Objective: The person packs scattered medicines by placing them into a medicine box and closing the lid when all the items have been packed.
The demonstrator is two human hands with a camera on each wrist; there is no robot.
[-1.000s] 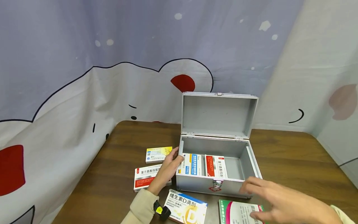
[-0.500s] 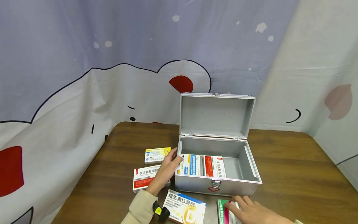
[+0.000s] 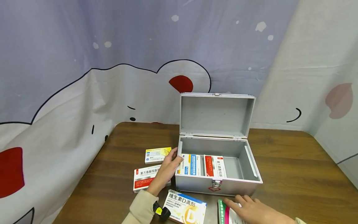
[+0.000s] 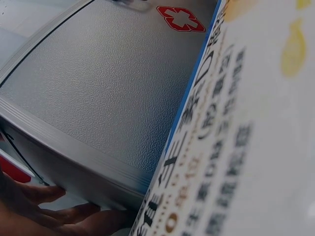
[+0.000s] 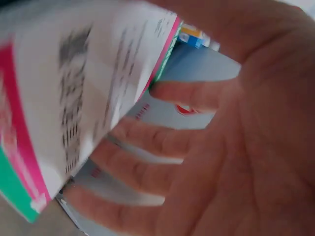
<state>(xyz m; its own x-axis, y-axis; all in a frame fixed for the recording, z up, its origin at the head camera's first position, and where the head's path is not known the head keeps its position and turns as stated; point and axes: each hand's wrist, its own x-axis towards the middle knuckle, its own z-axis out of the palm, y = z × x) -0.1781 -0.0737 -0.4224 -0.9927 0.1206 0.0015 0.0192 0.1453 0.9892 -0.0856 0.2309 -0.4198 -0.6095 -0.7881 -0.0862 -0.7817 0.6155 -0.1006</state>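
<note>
A silver metal first-aid case stands with its lid up, holding a blue-striped white medicine box and a red-and-white medicine box. My left hand grips its left wall, thumb over the rim; in the left wrist view the fingers lie along the outside. In front of the case, my right hand holds a green, pink and white medicine box. The right wrist view shows its fingers along that box's edge. The hand covers the box's right part.
A vitamin D drops box lies in front of the case, beside my left wrist. Left of the case lie a red-and-white box, partly behind my forearm, and a yellow-and-white box. A printed curtain hangs behind the wooden table.
My right hand has come down and left from above the case's front right corner onto the green, pink and white medicine box. The left hand has stayed on the case.
</note>
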